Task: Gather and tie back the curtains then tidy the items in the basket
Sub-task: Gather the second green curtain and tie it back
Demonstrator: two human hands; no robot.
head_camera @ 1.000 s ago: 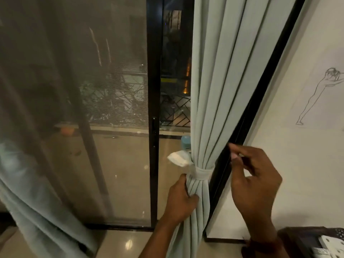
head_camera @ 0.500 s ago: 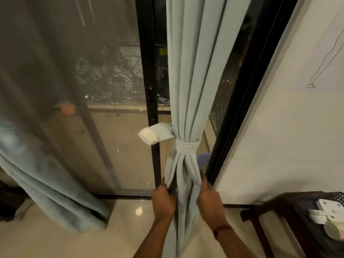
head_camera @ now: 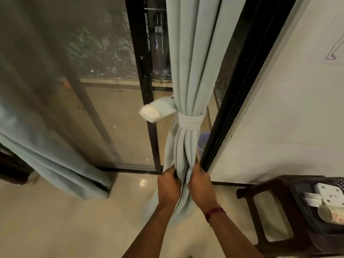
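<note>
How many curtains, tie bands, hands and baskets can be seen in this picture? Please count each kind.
Curtains: 2, the tied curtain and the loose curtain at the left
Tie bands: 1, the tie band around the tied curtain
Hands: 2, left hand and right hand, both gripping the tied curtain
Baskets: 1, the dark basket on the stool
Total: 6

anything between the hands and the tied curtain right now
Nothing visible does. The left hand and right hand both already grip the gathered curtain directly, just below its tie-back band.
</note>
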